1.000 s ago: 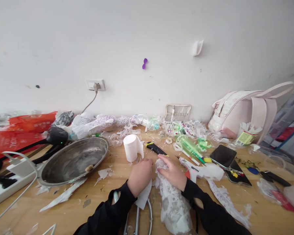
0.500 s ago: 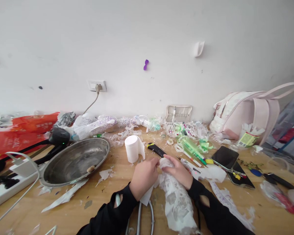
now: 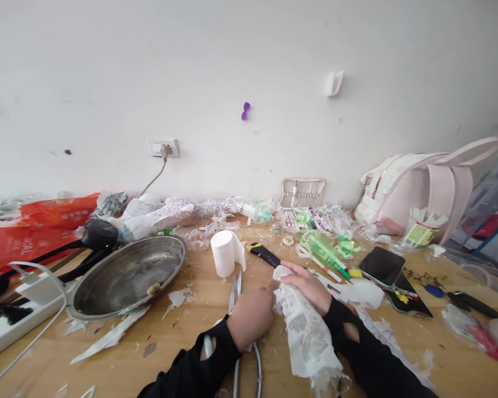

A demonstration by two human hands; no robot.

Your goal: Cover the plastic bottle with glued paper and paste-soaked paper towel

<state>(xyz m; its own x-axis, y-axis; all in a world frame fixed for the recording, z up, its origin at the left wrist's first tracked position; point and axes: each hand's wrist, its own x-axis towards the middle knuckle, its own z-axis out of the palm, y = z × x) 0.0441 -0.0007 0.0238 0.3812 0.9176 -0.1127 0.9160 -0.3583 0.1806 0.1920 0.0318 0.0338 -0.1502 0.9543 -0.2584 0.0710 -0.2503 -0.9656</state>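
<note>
A long bundle wrapped in wrinkled white tissue (image 3: 309, 337) lies slanting at the front centre. My right hand (image 3: 305, 284) is wrapped over its upper end. My left hand (image 3: 253, 312) is closed just left of the bundle, its fingertips close to the wrapping; what they pinch, if anything, is hidden. Beneath and behind my left hand are metal scissors (image 3: 233, 296), blades pointing away. A white paper roll (image 3: 224, 254) stands behind my left hand. The black and yellow cutter knife (image 3: 264, 255) lies beyond my right hand's fingertips.
On the left are a metal basin (image 3: 128, 276), a power strip (image 3: 29, 309) and red bags (image 3: 37, 237). Green plastic pieces (image 3: 323, 251), a phone (image 3: 382, 266), a black-handled tool (image 3: 475, 304) and a pink backpack (image 3: 410, 193) are on the right. Paper scraps litter the wooden table (image 3: 182, 354).
My left hand has moved down and nearer to me, uncovering the scissor blades. The wrapped bundle and my right hand have shifted slightly to the right.
</note>
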